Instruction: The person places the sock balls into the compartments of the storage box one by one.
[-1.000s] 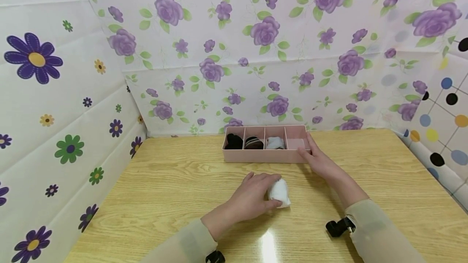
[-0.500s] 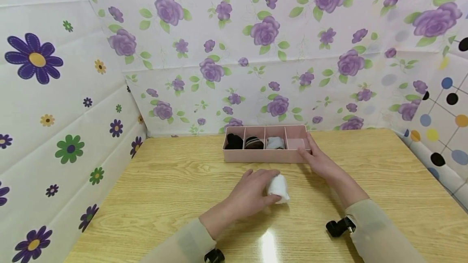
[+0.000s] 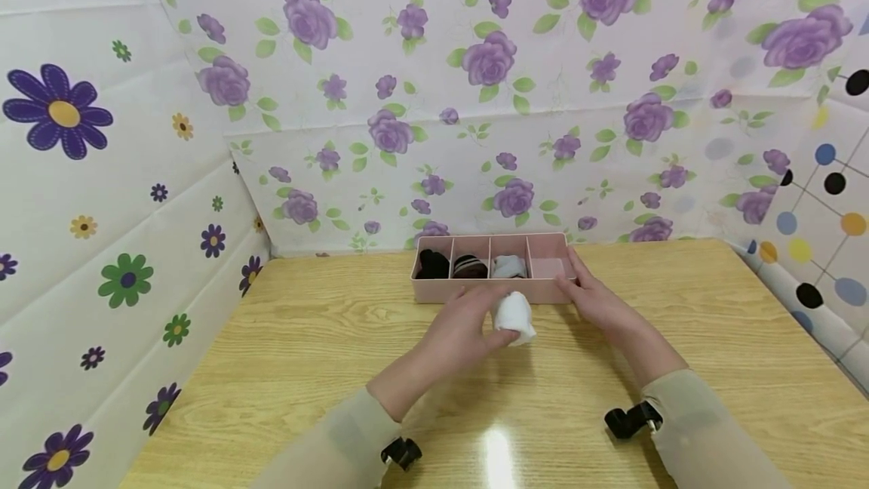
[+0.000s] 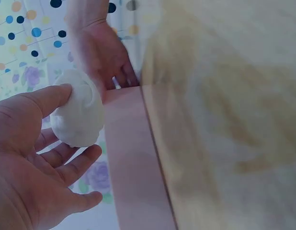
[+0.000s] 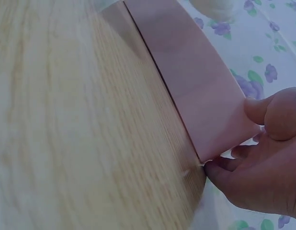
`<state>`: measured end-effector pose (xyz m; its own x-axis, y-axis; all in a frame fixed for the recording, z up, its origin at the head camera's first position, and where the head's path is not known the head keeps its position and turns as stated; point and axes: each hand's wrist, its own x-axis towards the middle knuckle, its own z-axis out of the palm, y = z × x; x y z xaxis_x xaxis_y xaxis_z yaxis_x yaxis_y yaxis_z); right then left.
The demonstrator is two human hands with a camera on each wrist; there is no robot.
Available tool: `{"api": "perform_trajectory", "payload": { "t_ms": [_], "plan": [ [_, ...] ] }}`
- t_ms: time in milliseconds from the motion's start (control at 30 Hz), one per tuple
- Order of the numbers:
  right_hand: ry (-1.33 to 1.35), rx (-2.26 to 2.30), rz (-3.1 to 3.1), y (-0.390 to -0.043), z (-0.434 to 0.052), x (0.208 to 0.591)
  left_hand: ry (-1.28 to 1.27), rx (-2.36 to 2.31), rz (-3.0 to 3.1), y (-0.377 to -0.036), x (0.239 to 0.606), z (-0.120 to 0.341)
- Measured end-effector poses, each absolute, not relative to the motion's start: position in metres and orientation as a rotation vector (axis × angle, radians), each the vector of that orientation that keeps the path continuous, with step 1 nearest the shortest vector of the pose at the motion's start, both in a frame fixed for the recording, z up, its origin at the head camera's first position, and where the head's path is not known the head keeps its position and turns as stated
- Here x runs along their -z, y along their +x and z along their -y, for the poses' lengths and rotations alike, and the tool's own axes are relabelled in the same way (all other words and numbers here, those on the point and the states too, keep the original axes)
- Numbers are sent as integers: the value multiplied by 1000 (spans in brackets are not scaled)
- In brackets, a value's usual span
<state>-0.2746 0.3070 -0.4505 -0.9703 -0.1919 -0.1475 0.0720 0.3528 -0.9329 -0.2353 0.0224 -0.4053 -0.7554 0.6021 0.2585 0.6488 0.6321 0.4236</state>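
Observation:
My left hand [image 3: 465, 327] pinches a white rolled sock [image 3: 514, 317] between thumb and fingers, above the table in front of a pink divided box [image 3: 468, 292]. In the left wrist view the sock [image 4: 78, 112] is a smooth, rounded bundle. My right hand [image 3: 597, 300] grips the box's right end; in the right wrist view its thumb lies at the upper edge and fingers curl round the end wall. A black bundle [image 3: 433, 265], a brown striped sock [image 3: 470, 266] and a light grey sock [image 3: 508, 266] each sit in a compartment. The rightmost compartment [image 3: 550, 266] shows its bare floor.
The box stands on a wood-grain table [image 3: 326, 353], near its back edge. Behind it hangs a sheet printed with purple roses [image 3: 489, 59]. Flowered cloth [image 3: 129, 278] flanks the left side, dotted cloth [image 3: 824, 247] the right.
My left hand has lifted the white sock off the table and carried it away from me, towards the box. The right hand stays on the box's end.

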Motion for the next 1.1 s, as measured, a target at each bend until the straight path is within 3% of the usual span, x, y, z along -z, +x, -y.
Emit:
{"api": "perform_trajectory", "payload": {
  "t_ms": [500,1100],
  "plan": [
    [-133,1832,-2246,-278,-312,450,-969,890,2698,-275,382,-41],
    [-140,1825,-2234,-276,-316,448,-910,870,2691,-312,381,-78]
  ]
}}
